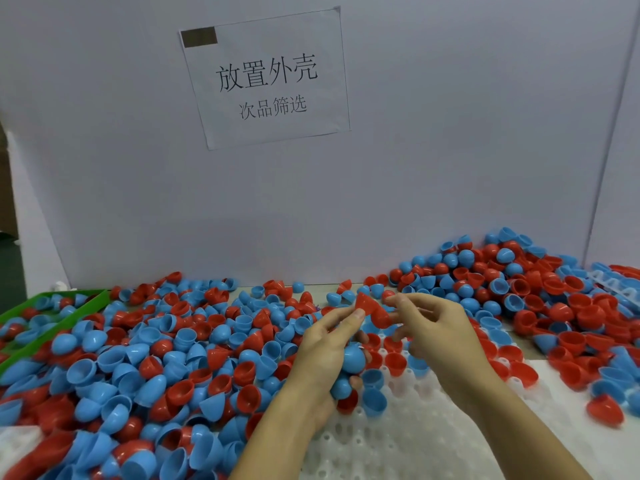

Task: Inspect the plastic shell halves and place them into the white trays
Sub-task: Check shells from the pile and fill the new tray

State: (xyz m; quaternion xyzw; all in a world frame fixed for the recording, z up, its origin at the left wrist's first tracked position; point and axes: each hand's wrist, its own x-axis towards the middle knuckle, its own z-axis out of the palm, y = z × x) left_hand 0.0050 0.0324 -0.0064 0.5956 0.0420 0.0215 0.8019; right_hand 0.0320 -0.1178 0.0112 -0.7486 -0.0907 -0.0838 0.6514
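A person's two hands meet above a desk [550,367] heaped with red and blue plastic shell halves [145,358]. The left hand [329,344] and the right hand [438,327] together hold a red shell half [372,311] between them, the left thumb and forefinger pinching its near edge while the right hand's fingertips [393,299] pinch its far side. The left hand's lower fingers also curl around blue shell halves [349,368] cupped against the palm.

Directly beneath both hands lies a white tray [415,441] dotted with round sockets; several red and blue halves already sit open-side up in the sockets just under the right hand. A second white tray [620,282] shows far to the right of the right hand, partly buried in shells.

Loose halves spread thickly to the left of the left hand and pile highest beyond and to the right of the right hand. At the far left, well apart from the left hand, a green bin [69,306] holds more halves.

Beyond the hands, a grey partition [450,150] carries a paper sign [266,77] printed with Chinese characters.
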